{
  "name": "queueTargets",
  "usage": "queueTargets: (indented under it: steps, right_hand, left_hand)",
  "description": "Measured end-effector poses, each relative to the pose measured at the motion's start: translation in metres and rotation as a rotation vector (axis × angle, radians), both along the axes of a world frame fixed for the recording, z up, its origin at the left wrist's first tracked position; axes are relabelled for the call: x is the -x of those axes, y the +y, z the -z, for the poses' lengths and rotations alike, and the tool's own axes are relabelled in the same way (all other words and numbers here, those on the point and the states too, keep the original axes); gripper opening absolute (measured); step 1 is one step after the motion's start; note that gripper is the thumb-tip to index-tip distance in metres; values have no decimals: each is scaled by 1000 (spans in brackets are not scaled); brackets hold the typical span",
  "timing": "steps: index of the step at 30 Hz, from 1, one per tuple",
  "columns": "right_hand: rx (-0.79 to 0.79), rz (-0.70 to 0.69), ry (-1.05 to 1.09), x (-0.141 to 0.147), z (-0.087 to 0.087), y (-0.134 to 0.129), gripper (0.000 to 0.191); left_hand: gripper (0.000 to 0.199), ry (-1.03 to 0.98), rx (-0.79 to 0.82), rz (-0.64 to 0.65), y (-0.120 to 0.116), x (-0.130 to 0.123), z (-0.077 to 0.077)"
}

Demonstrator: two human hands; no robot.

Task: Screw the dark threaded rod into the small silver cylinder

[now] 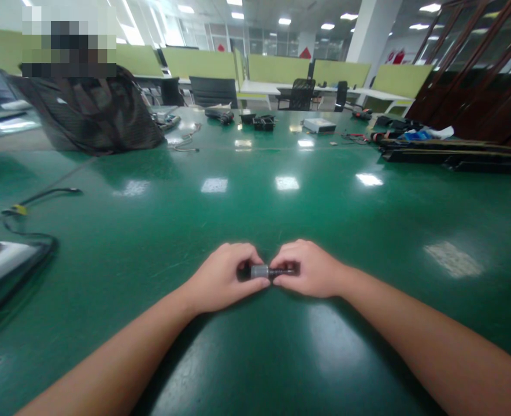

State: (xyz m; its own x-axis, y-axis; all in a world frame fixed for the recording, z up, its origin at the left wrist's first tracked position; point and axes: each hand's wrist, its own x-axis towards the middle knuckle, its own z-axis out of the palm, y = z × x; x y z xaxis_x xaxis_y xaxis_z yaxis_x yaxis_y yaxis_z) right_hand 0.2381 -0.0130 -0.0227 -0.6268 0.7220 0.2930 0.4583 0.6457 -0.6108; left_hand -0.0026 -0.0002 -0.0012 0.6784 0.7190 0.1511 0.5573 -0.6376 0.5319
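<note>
At the green tabletop (pixel 259 214), my left hand (pixel 221 280) and right hand (pixel 314 270), fingers curled nearly closed, grip opposite ends of a small grey-black cylinder (pixel 259 271). Black cable (pixel 67 190) and dark tote bag (pixel 103 112) left; white box (pixel 319 126) and dark rails (pixel 415 154) beyond, well apart.

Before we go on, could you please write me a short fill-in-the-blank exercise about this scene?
1. The left hand is at the thick grey end of the small object, whose slim dark end is in the ____ hand.
2. The glossy tabletop is ____ in colour.
3. The large dark bag stands on the ____ side of the picture.
4. The pale box lies near the table's ____ edge, not the near one.

Missing words: right; green; left; far.
</note>
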Motion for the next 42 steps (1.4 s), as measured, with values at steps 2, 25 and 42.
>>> queueTargets:
  steps: [2, 25, 42]
  right_hand:
    - [1, 2, 0, 0, 0, 0, 11]
    - [-6, 42, -33, -10, -4, 2, 5]
    - [218, 94, -58, -44, -9, 15, 7]
  left_hand:
    - [23, -1, 0, 0, 0, 0, 0]
    - [25, 22, -14, -10, -1, 1, 1]
    - [28, 18, 17, -36, -1, -1, -1]
